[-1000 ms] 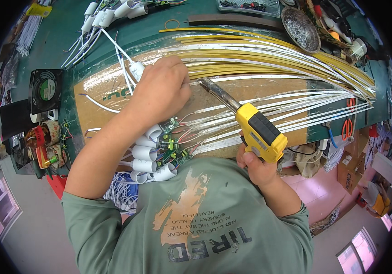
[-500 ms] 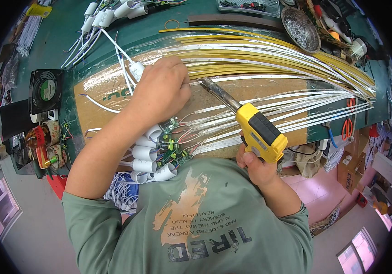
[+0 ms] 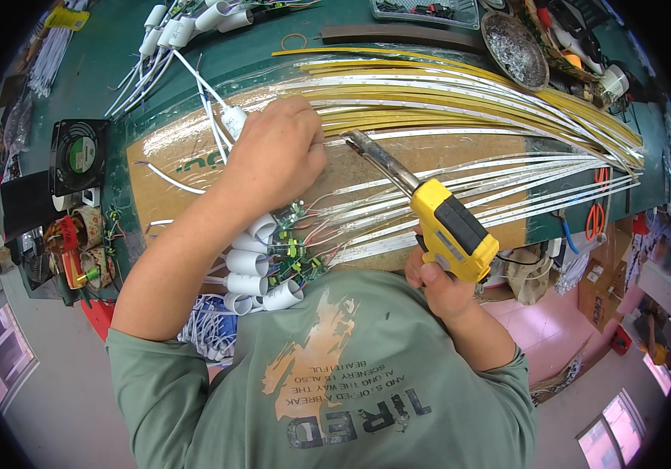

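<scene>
A green bench spreads out in front of you, with a cardboard sheet lying on it and a black fan standing toward its left end. Your right hand is wrapped around the handle of a yellow pistol-shaped tool, whose metal barrel points up and left over the cardboard. The small change over the last half second is here: the tool's body has shifted slightly to the right, while its tip stays almost where it was, near the yellow and white strips. That reads as a slight re-angling within the same grip, so the work in hand seems to be at the same step.

Your left hand has not moved noticeably. Its fingers are curled well in, but the fingertips are hidden, so I cannot tell what they pinch, if anything. A white cylinder sits just beside it, and the ends of the strips lie close by. Nearer your body, small circuit boards lie between open white sleeves and another row of white strips.
</scene>
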`<action>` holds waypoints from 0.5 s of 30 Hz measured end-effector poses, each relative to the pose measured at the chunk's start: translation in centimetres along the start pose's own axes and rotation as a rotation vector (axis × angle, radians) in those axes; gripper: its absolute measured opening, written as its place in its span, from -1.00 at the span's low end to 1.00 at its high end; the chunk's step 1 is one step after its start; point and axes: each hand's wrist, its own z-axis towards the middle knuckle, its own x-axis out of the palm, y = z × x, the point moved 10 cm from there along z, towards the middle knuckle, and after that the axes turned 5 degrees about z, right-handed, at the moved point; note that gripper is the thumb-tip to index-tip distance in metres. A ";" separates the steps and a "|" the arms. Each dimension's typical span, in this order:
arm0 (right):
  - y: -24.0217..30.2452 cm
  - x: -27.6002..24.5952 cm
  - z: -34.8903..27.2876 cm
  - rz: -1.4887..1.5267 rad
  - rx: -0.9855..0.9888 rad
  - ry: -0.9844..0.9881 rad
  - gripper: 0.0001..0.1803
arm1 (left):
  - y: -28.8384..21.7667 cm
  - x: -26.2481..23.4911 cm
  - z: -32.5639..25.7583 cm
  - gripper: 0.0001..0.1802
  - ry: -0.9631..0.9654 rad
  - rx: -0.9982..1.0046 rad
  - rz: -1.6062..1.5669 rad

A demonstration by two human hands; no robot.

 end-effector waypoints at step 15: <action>2.8 -1.5 1.3 0.136 -0.077 -0.069 -0.26 | -0.5 -1.2 -0.6 -0.84 0.041 0.075 0.059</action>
